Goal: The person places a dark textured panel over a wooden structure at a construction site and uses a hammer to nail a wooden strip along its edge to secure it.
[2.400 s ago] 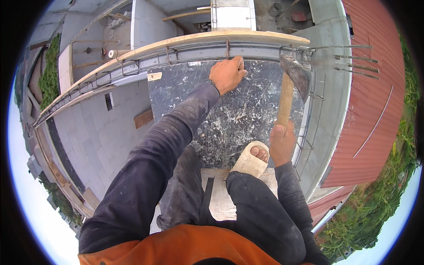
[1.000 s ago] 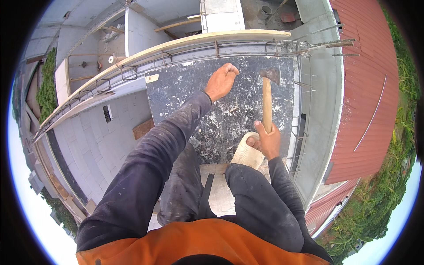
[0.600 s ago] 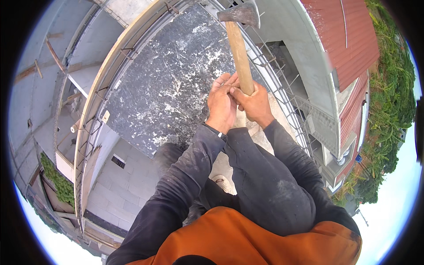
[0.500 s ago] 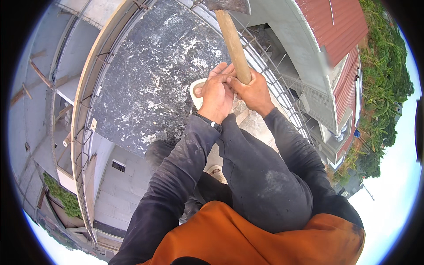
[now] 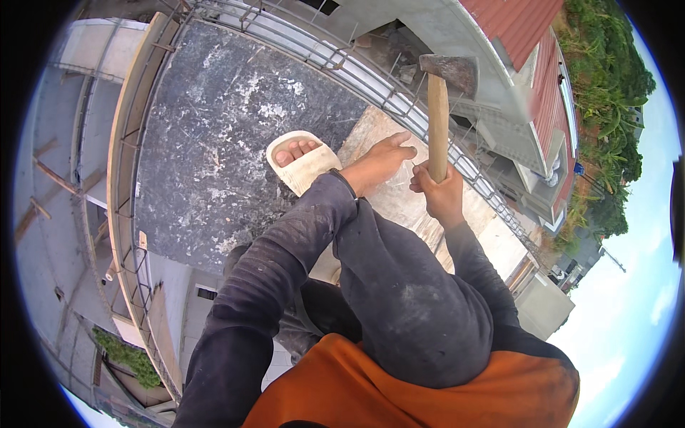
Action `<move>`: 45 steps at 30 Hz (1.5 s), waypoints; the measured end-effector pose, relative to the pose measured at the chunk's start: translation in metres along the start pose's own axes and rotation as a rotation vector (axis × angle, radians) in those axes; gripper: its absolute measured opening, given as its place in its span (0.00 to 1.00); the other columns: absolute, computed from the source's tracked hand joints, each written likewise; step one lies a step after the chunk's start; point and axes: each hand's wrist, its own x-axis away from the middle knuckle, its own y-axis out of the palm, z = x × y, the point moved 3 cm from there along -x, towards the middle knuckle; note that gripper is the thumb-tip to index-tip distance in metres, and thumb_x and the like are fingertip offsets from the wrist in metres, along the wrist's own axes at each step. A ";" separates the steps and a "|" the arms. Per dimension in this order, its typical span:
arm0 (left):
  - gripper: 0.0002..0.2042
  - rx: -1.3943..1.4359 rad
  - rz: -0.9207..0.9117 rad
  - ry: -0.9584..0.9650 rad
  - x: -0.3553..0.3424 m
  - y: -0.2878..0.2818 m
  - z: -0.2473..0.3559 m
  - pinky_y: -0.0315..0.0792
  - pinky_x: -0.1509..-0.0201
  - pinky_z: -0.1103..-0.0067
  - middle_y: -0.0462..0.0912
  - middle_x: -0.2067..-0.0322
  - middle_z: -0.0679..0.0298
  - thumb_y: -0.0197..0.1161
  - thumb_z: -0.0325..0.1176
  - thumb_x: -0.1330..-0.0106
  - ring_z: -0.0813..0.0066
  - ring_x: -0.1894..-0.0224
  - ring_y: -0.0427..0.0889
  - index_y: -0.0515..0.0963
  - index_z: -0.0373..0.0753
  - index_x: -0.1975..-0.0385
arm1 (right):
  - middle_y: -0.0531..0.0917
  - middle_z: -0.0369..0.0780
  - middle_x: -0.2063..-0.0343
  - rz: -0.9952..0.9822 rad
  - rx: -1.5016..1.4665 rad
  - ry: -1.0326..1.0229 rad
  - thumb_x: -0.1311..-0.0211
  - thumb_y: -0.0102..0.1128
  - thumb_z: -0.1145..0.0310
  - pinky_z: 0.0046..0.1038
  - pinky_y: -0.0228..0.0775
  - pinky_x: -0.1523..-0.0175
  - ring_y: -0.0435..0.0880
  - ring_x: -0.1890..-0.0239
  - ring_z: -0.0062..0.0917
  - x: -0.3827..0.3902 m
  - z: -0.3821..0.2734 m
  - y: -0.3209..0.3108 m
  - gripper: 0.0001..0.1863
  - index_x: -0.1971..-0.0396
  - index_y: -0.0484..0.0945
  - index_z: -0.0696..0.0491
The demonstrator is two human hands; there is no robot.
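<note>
My right hand is closed round the lower end of a hatchet's wooden handle. The hatchet stands nearly upright in view, its dark, worn metal head at the top. To its left, my left hand reaches out over a pale wooden board, with fingers stretched and nothing visible in them. Whether it touches the board I cannot tell. Beside that hand, my foot in a cream slide sandal rests on a dark, white-spattered panel.
Steel rebar cages run along the panel's far and right side. A curved wooden form edge with more rebar bounds the left, above a lower level. Beyond are a concrete building with a red corrugated roof and green trees.
My hands were together at the handle's end and have come apart. The right hand carried the hatchet rightward and lower in view; the left now reaches over the board. The view has shifted too.
</note>
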 end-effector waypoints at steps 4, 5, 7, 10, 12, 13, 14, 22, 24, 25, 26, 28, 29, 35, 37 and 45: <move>0.27 0.043 0.337 0.180 0.031 -0.061 0.027 0.66 0.27 0.65 0.80 0.38 0.52 0.58 0.41 0.23 0.62 0.33 0.76 0.70 0.32 0.30 | 0.84 0.38 0.74 0.011 0.143 0.191 0.31 0.68 0.65 0.23 0.76 0.71 0.83 0.76 0.19 -0.005 0.047 -0.007 0.14 0.53 0.81 0.60; 0.25 0.129 0.402 0.253 0.046 -0.080 0.036 0.66 0.27 0.65 0.82 0.40 0.52 0.57 0.41 0.22 0.64 0.34 0.77 0.72 0.33 0.32 | 0.83 0.38 0.75 0.003 0.086 0.216 0.32 0.70 0.62 0.24 0.72 0.73 0.80 0.78 0.19 -0.005 0.057 -0.004 0.18 0.51 0.81 0.59; 0.22 0.101 0.521 0.293 0.089 -0.125 0.051 0.68 0.29 0.66 0.84 0.43 0.54 0.57 0.39 0.22 0.68 0.37 0.79 0.73 0.34 0.34 | 0.82 0.37 0.75 0.080 0.112 0.192 0.33 0.71 0.62 0.24 0.72 0.73 0.79 0.78 0.18 -0.004 0.074 -0.007 0.19 0.49 0.81 0.58; 0.22 -0.331 0.879 0.458 0.166 -0.213 0.036 0.71 0.32 0.71 0.83 0.41 0.55 0.56 0.34 0.22 0.68 0.37 0.79 0.71 0.33 0.32 | 0.84 0.42 0.74 0.222 0.328 0.099 0.36 0.72 0.53 0.33 0.75 0.66 0.83 0.74 0.29 0.001 0.104 -0.033 0.23 0.52 0.81 0.56; 0.28 -0.654 1.094 0.393 0.223 -0.269 0.010 0.67 0.28 0.64 0.76 0.33 0.51 0.58 0.33 0.26 0.63 0.33 0.76 0.67 0.36 0.27 | 0.85 0.45 0.73 0.351 0.577 0.016 0.37 0.71 0.47 0.38 0.77 0.61 0.86 0.70 0.37 0.004 0.114 -0.065 0.26 0.55 0.80 0.56; 0.33 -0.805 1.132 0.302 0.249 -0.281 0.002 0.59 0.23 0.58 0.68 0.27 0.48 0.61 0.36 0.27 0.54 0.24 0.65 0.61 0.38 0.23 | 0.86 0.49 0.69 0.365 0.574 0.116 0.40 0.70 0.40 0.42 0.76 0.54 0.87 0.63 0.45 0.014 0.110 -0.069 0.30 0.58 0.79 0.55; 0.38 -1.052 1.147 0.243 0.268 -0.293 -0.015 0.55 0.21 0.55 0.61 0.24 0.47 0.65 0.39 0.29 0.49 0.21 0.57 0.57 0.39 0.21 | 0.87 0.50 0.68 0.371 0.639 0.201 0.40 0.70 0.40 0.44 0.77 0.53 0.88 0.62 0.47 0.027 0.122 -0.078 0.31 0.58 0.79 0.55; 0.62 -1.353 0.993 -0.083 0.314 -0.308 -0.102 0.43 0.20 0.42 0.38 0.18 0.47 0.80 0.51 0.46 0.35 0.18 0.37 0.41 0.47 0.17 | 0.86 0.56 0.64 0.354 0.767 0.440 0.36 0.67 0.44 0.49 0.76 0.53 0.86 0.59 0.55 0.090 0.218 -0.095 0.30 0.50 0.69 0.53; 0.64 -1.341 1.025 -0.170 0.314 -0.303 -0.103 0.42 0.20 0.41 0.36 0.18 0.48 0.81 0.51 0.47 0.36 0.18 0.36 0.39 0.48 0.17 | 0.85 0.58 0.63 0.298 0.778 0.374 0.35 0.67 0.45 0.50 0.76 0.53 0.86 0.59 0.56 0.087 0.235 -0.096 0.30 0.50 0.67 0.53; 0.64 -1.326 1.007 -0.171 0.317 -0.298 -0.104 0.41 0.21 0.40 0.35 0.17 0.48 0.81 0.51 0.47 0.36 0.17 0.36 0.39 0.48 0.17 | 0.85 0.58 0.63 0.254 0.778 0.322 0.34 0.66 0.46 0.50 0.75 0.52 0.86 0.59 0.56 0.079 0.246 -0.096 0.30 0.49 0.67 0.54; 0.64 -1.316 0.999 -0.160 0.314 -0.297 -0.103 0.41 0.21 0.39 0.34 0.17 0.48 0.81 0.51 0.47 0.37 0.17 0.35 0.38 0.48 0.17 | 0.85 0.59 0.63 0.198 0.784 0.392 0.35 0.68 0.48 0.51 0.76 0.51 0.87 0.57 0.56 0.080 0.264 -0.101 0.29 0.50 0.67 0.56; 0.63 -1.294 1.011 -0.153 0.304 -0.292 -0.087 0.41 0.21 0.40 0.35 0.17 0.48 0.81 0.50 0.47 0.38 0.17 0.36 0.40 0.47 0.17 | 0.86 0.59 0.61 0.085 0.908 0.402 0.37 0.69 0.49 0.50 0.78 0.50 0.87 0.53 0.55 0.077 0.274 -0.104 0.31 0.50 0.67 0.58; 0.62 -1.277 1.006 -0.176 0.303 -0.287 -0.082 0.42 0.20 0.41 0.37 0.18 0.47 0.80 0.49 0.47 0.39 0.17 0.36 0.42 0.47 0.17 | 0.86 0.58 0.61 0.054 0.912 0.403 0.37 0.69 0.49 0.50 0.77 0.49 0.87 0.53 0.55 0.071 0.273 -0.101 0.32 0.48 0.69 0.59; 0.55 -0.999 1.476 -0.063 0.342 -0.288 -0.125 0.45 0.18 0.51 0.48 0.21 0.41 0.77 0.45 0.44 0.40 0.18 0.45 0.49 0.37 0.19 | 0.85 0.51 0.54 0.281 0.904 -0.087 0.37 0.68 0.55 0.43 0.72 0.39 0.83 0.48 0.48 -0.010 0.182 -0.091 0.30 0.42 0.77 0.59; 0.54 -0.829 1.736 -0.150 0.363 -0.287 -0.170 0.44 0.18 0.53 0.50 0.22 0.37 0.76 0.49 0.41 0.41 0.19 0.46 0.49 0.33 0.20 | 0.82 0.49 0.47 0.241 0.816 -0.412 0.34 0.67 0.60 0.44 0.65 0.33 0.76 0.41 0.46 -0.052 0.088 -0.039 0.24 0.43 0.78 0.56; 0.42 0.684 1.640 0.061 0.373 -0.257 -0.294 0.58 0.23 0.66 0.71 0.31 0.46 0.64 0.58 0.28 0.57 0.27 0.67 0.63 0.31 0.26 | 0.76 0.46 0.37 -0.363 0.709 -1.289 0.35 0.69 0.62 0.47 0.60 0.26 0.69 0.30 0.45 -0.106 -0.157 0.294 0.26 0.39 0.77 0.51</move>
